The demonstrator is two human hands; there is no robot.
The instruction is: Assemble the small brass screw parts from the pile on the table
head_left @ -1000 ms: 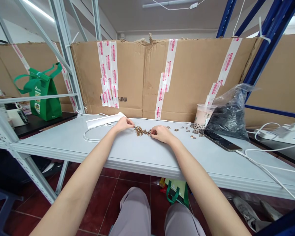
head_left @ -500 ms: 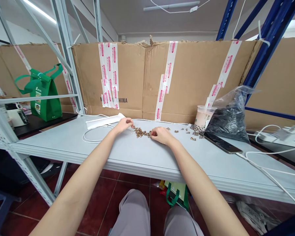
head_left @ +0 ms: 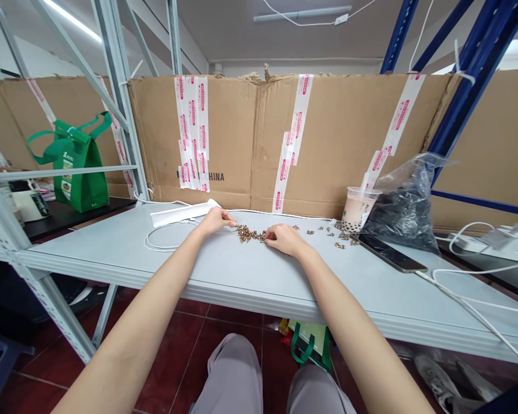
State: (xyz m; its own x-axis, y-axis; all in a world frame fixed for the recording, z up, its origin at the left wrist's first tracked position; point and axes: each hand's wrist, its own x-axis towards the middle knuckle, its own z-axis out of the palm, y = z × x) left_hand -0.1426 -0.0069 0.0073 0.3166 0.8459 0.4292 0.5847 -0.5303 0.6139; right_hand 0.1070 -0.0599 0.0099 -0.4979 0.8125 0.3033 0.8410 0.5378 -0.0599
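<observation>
A pale grey steel shelf top (head_left: 112, 250) is shown bearing a heap of small brass-coloured metal parts (head_left: 247, 233), lying between 2 bare hands. The left hand (head_left: 216, 220) and right hand (head_left: 286, 240) are held palm-down at the heap's edges, fingers (head_left: 270, 234) curled inward; whether anything is pinched cannot be told.

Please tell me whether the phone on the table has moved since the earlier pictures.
No: the phone sits just as before relative to the bubble tea cup.
</observation>
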